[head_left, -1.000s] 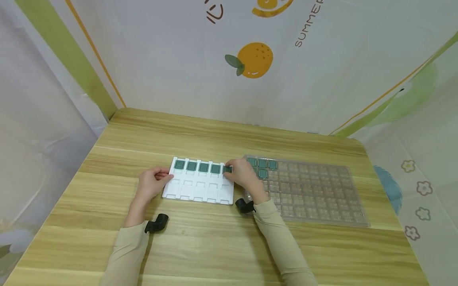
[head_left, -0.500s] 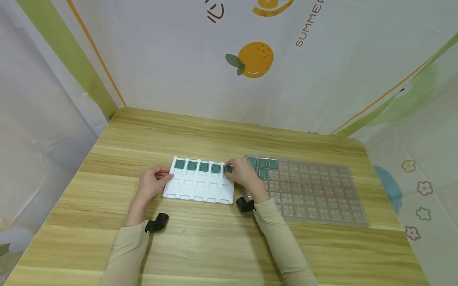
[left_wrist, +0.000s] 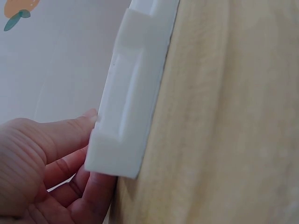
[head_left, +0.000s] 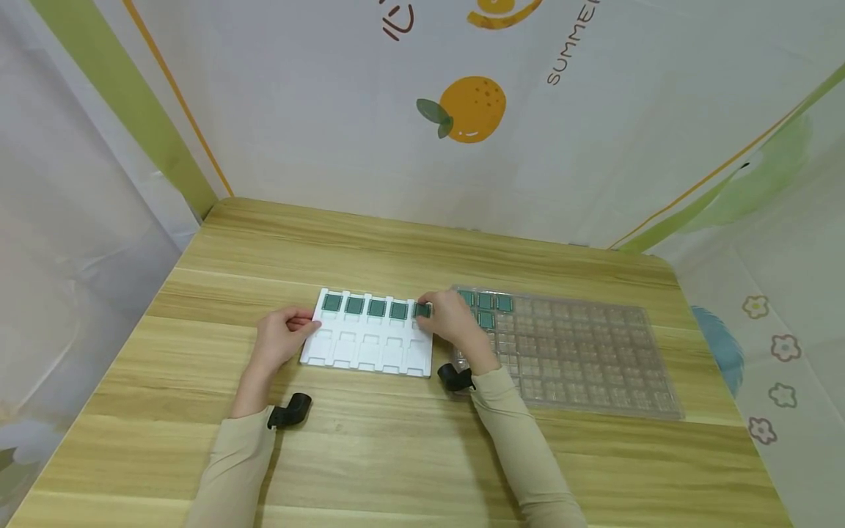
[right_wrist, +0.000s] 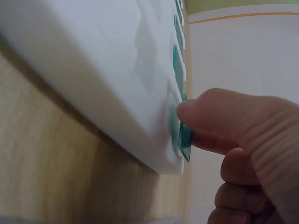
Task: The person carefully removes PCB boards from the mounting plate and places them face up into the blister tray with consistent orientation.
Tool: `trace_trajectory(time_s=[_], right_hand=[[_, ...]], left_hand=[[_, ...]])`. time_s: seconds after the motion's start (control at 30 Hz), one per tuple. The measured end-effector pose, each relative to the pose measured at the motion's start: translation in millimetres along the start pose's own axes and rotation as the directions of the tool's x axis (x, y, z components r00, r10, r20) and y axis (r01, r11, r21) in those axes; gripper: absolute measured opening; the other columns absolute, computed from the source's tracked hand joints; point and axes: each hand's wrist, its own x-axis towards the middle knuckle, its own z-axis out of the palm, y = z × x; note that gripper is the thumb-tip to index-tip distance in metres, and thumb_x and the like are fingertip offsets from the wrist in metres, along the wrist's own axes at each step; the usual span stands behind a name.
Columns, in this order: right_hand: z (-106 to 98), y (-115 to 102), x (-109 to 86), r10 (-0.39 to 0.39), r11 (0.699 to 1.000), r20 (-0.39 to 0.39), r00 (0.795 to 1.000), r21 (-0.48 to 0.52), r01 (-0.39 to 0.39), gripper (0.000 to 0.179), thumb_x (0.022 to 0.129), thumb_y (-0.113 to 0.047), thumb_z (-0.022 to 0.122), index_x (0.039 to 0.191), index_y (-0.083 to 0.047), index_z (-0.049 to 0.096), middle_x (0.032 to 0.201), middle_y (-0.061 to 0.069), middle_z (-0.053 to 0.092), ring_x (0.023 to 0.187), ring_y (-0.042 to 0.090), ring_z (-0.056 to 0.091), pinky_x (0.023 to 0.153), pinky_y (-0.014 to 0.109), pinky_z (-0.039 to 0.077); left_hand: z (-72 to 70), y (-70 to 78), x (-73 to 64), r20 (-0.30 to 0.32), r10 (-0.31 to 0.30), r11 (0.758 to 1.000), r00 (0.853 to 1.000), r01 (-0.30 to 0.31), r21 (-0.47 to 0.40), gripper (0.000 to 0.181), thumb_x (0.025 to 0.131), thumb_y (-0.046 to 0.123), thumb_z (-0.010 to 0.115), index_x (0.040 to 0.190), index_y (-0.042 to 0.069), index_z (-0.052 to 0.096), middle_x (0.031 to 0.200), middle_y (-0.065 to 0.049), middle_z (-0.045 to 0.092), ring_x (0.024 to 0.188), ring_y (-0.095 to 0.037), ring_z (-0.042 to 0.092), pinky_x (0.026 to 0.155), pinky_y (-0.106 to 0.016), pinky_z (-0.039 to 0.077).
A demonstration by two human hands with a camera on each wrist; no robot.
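Note:
A white plastic tray (head_left: 370, 339) with moulded pockets lies on the table, and green square chips (head_left: 376, 308) sit along its far row. At the tray's left edge, my left hand (head_left: 282, 336) holds on, thumb on top and fingers at the side and underneath; the left wrist view shows this grip on the tray's corner (left_wrist: 114, 156). My right hand (head_left: 450, 320) pinches a green chip (right_wrist: 186, 140) between thumb and finger at the row's right-end pocket. In the right wrist view that chip stands tilted, partly above the pocket. The tray's near row holds no chips.
To the right lies a large clear plastic tray (head_left: 594, 356) with many small pockets. Several green chips (head_left: 485, 301) fill its far left corner, partly behind my right hand. A printed curtain (head_left: 317, 132) hangs behind the wooden table (head_left: 370, 455).
The right hand and its pinched chip have shifted very slightly right and away. The left hand keeps its place on the white tray.

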Motion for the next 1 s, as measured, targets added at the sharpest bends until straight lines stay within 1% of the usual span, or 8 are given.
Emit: trace_trajectory(time_s=[0.2, 0.4, 0.47, 0.57, 0.63, 0.7, 0.8, 1.0], right_hand=[[-6, 1, -5.5, -0.001, 1.0, 0.002, 1.0, 0.025, 0.001, 0.029, 0.083, -0.013, 0.069, 0.109, -0.001, 0.067, 0.051, -0.002, 0.049, 0.044, 0.008, 0.038, 0.043, 0.02, 0.032], [-16, 4, -14.0, -0.009, 0.998, -0.033, 0.999, 0.054, 0.011, 0.028, 0.082, -0.011, 0.069, 0.109, -0.001, 0.067, 0.052, -0.002, 0.044, 0.046, 0.009, 0.036, 0.045, 0.021, 0.031], [-19, 5, -16.9, -0.013, 0.998, -0.045, 0.999, 0.059, 0.015, 0.027, 0.082, -0.01, 0.069, 0.108, -0.001, 0.068, 0.055, 0.0, 0.045, 0.047, 0.009, 0.035, 0.046, 0.021, 0.03], [-22, 7, -20.9, -0.021, 0.998, -0.057, 0.998, 0.064, 0.025, 0.026, 0.082, -0.01, 0.07, 0.107, 0.0, 0.068, 0.065, 0.002, 0.05, 0.048, 0.009, 0.036, 0.047, 0.02, 0.031], [-23, 9, -23.4, -0.026, 0.997, -0.052, 0.998, 0.075, 0.03, 0.027, 0.082, -0.009, 0.07, 0.107, 0.001, 0.067, 0.066, 0.003, 0.052, 0.048, 0.008, 0.037, 0.047, 0.02, 0.033], [-25, 11, -25.4, -0.028, 0.996, -0.05, 0.998, 0.081, 0.032, 0.027, 0.083, -0.01, 0.07, 0.107, 0.001, 0.067, 0.062, 0.002, 0.052, 0.047, 0.008, 0.037, 0.047, 0.021, 0.033], [-27, 16, -28.2, -0.036, 0.996, -0.057, 0.998, 0.077, 0.041, 0.028, 0.083, -0.01, 0.07, 0.108, 0.002, 0.066, 0.052, -0.001, 0.044, 0.045, 0.008, 0.033, 0.046, 0.021, 0.03], [-30, 28, -33.7, -0.042, 0.997, -0.085, 0.996, 0.066, 0.047, 0.029, 0.082, -0.009, 0.07, 0.108, 0.002, 0.066, 0.048, -0.006, 0.029, 0.043, 0.007, 0.024, 0.044, 0.02, 0.024]], left_hand=[[1.4, -1.1, 0.7, -0.005, 0.0, 1.0, 1.0, 0.0, 0.008, 0.021, 0.084, 0.006, 0.067, 0.098, -0.01, 0.066, 0.086, -0.022, 0.065, 0.078, -0.029, 0.06, 0.062, -0.016, 0.044], [1.0, 0.0, 0.2, -0.002, -0.001, 1.0, 1.0, 0.001, 0.004, 0.022, 0.084, 0.006, 0.068, 0.098, -0.011, 0.065, 0.087, -0.023, 0.065, 0.078, -0.03, 0.061, 0.062, -0.017, 0.044], [0.6, 0.4, 0.1, -0.002, -0.002, 1.0, 1.0, 0.002, 0.001, 0.023, 0.085, 0.006, 0.068, 0.098, -0.012, 0.065, 0.087, -0.024, 0.065, 0.078, -0.031, 0.061, 0.062, -0.017, 0.044], [0.6, 0.3, 0.7, -0.004, -0.003, 1.0, 1.0, 0.003, 0.006, 0.022, 0.085, 0.006, 0.068, 0.098, -0.011, 0.065, 0.087, -0.024, 0.065, 0.079, -0.031, 0.061, 0.063, -0.017, 0.044], [0.6, 0.2, 1.0, -0.004, -0.004, 1.0, 1.0, 0.004, 0.009, 0.022, 0.085, 0.006, 0.068, 0.098, -0.011, 0.065, 0.087, -0.024, 0.065, 0.079, -0.031, 0.061, 0.063, -0.017, 0.044], [0.5, 0.3, 0.6, -0.004, -0.007, 1.0, 1.0, 0.007, 0.007, 0.022, 0.085, 0.006, 0.068, 0.098, -0.011, 0.065, 0.087, -0.023, 0.065, 0.079, -0.031, 0.061, 0.063, -0.017, 0.044], [0.3, 0.5, 0.2, -0.002, -0.008, 1.0, 1.0, 0.008, 0.005, 0.023, 0.085, 0.007, 0.068, 0.099, -0.011, 0.065, 0.088, -0.023, 0.066, 0.08, -0.031, 0.061, 0.063, -0.017, 0.044], [1.1, 0.5, 0.5, -0.003, -0.003, 1.0, 1.0, 0.003, 0.003, 0.023, 0.085, 0.007, 0.068, 0.099, -0.011, 0.065, 0.088, -0.024, 0.066, 0.079, -0.031, 0.061, 0.063, -0.016, 0.044]])
